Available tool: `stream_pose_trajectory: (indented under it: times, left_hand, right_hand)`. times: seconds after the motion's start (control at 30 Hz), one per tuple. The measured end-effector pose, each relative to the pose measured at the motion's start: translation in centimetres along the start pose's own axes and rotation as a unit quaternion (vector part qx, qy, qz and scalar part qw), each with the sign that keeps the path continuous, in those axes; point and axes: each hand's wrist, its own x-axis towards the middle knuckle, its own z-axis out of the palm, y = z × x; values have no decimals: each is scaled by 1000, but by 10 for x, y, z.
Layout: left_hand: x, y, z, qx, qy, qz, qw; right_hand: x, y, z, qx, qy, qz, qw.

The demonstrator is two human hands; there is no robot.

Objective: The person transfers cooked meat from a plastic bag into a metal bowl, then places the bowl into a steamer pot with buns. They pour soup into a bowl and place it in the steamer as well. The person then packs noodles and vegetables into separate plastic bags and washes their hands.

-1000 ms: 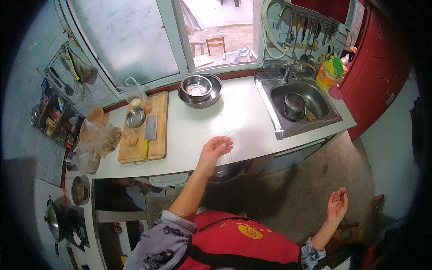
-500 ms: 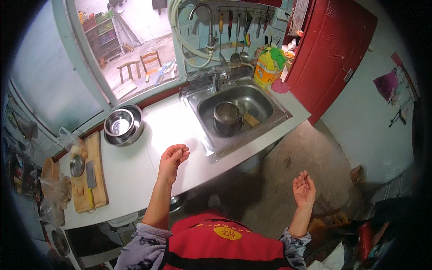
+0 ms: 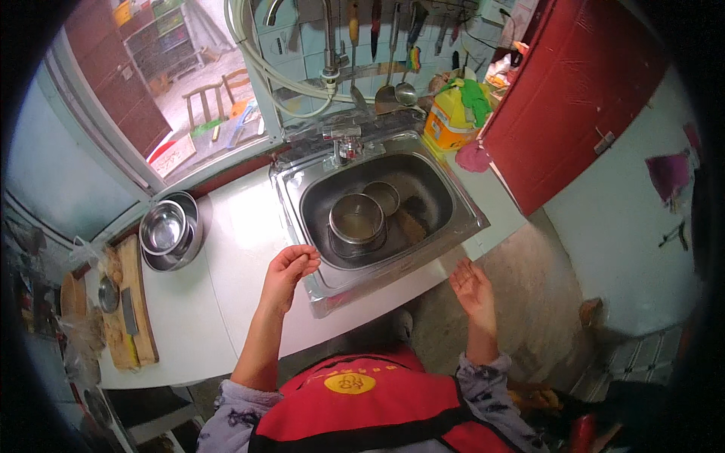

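Note:
My left hand point(image 3: 290, 275) hovers over the counter at the sink's near left corner. Its fingers are curled in against the thumb, and nothing shows in them. Palm upward, my right hand point(image 3: 472, 288) is held just off the sink's front right edge, open, its fingers stretched and holding nothing. Between and beyond the hands lies the steel sink point(image 3: 310, 198). In its basin a metal pot point(image 3: 356, 219) with cloudy liquid stands beside a smaller round metal vessel point(image 3: 383, 198). A brownish scrubbing pad point(image 3: 410, 226) rests to their right. Behind the basin rises a faucet point(image 3: 344, 145).
Nested steel bowls point(image 3: 164, 228) stand on the white counter point(image 3: 185, 309) at left. Beyond them a cutting board point(image 3: 149, 332) bears a cleaver point(image 3: 129, 311). A yellow jug point(image 3: 451, 117) stands right of the sink, near a red door point(image 3: 570, 98). Utensils hang on the wall.
The view has shifted closer to the sink, which now appears larger and nearer to me. My right hand has come inward toward the sink's front edge; my left hand keeps its curled shape.

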Motion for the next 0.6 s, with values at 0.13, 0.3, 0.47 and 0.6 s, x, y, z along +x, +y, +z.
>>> stream_pose_trajectory:
  times: [0.13,0.3,0.47,0.6]
  left_hand:
    - [6,-10,13,10,71,10,997]
    - [22,-28,40,-30,148,23,988]
    - [56,-42,77,-33,144,-6,989]
    - [89,-45,98,-74,127,-28,989]
  right_hand:
    - [93,-16,24,-51,-78,68,993]
    - [196,-17,78,-224,-135,118,958]
    - [293,23,127,-500,-217,25,838]
    - [355,43,163,-756,-323,-198,534]
